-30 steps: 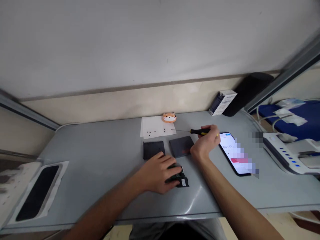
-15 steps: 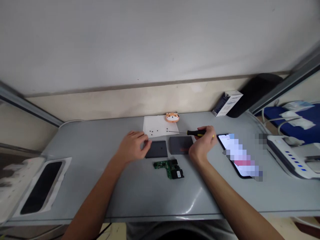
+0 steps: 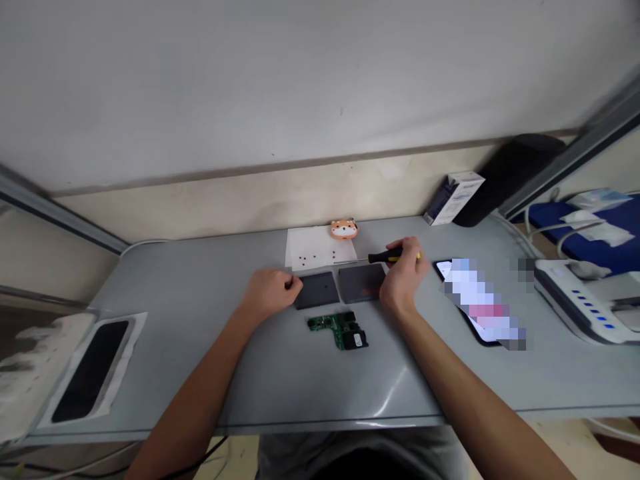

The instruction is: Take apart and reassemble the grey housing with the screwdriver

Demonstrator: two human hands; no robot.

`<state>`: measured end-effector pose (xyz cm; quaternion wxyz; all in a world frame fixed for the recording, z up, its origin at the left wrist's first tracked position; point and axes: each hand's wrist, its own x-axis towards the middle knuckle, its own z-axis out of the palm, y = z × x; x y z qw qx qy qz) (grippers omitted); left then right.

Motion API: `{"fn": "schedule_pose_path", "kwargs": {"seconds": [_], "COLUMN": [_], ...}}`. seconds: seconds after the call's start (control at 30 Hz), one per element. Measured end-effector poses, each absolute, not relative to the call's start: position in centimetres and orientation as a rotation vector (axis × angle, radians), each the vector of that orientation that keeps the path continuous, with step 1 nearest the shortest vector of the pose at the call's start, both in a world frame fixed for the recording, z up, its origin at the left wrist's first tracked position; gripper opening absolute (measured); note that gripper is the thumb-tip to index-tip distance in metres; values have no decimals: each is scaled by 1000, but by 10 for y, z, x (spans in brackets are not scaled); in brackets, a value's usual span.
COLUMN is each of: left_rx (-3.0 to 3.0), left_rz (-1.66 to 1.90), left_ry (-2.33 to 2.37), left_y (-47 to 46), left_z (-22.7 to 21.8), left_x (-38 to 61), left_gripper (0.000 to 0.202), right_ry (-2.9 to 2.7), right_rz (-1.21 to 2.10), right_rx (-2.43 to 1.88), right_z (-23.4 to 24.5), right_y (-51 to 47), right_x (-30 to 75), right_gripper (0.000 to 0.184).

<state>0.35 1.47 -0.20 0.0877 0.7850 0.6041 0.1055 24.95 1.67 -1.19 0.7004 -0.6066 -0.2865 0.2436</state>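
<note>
My right hand (image 3: 404, 277) grips a screwdriver (image 3: 380, 257) with a black and yellow handle. Its thin shaft points left over the lower edge of a white paper (image 3: 313, 243), near several tiny dark screws (image 3: 303, 260). My left hand (image 3: 270, 292) is closed, its thumb and curled fingers at the left edge of a dark flat panel (image 3: 317, 291); the fingertips are partly hidden. Beside the panel lies a dark rectangular case part (image 3: 360, 283), next to my right wrist. Nearer to me rests a green circuit board (image 3: 341, 330) with black components.
An orange animal-faced case (image 3: 344, 229) sits on the paper's corner. To the right are a lit phone (image 3: 475, 307), a white charging station (image 3: 585, 310), a small box (image 3: 454, 198) and a black cylinder (image 3: 510, 177). A dark phone (image 3: 91, 373) and a white power strip (image 3: 65, 353) are left.
My left fingers have curled closed at the panel's edge, and the panel has turned slightly. The screwdriver's tip stays near the screws, its shaft a little lower against the paper. The view has shifted slightly.
</note>
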Motion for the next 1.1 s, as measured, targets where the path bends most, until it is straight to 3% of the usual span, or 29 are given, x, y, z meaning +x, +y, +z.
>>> {"fn": "schedule_pose_path", "kwargs": {"seconds": [0.23, 0.4, 0.63, 0.87, 1.1], "left_rx": [2259, 2164, 1927, 1727, 1767], "left_rz": [379, 477, 670, 815, 768], "left_ry": [1743, 1767, 1856, 1839, 1787], "left_y": [14, 18, 27, 28, 22], "left_z": [-4, -7, -16, -17, -15], "left_x": [4, 1, -3, -11, -12], "left_gripper": [48, 52, 47, 39, 40], "right_ry": [-641, -748, -1298, -2138, -2404], "right_rz": [512, 302, -24, 142, 86], "right_rx": [-1303, -1223, -1052, -964, -1032], "right_z": [-10, 9, 38, 25, 10], "right_y": [16, 11, -21, -66, -90], "right_x": [247, 263, 302, 306, 294], "right_gripper": [34, 33, 39, 34, 25]}}
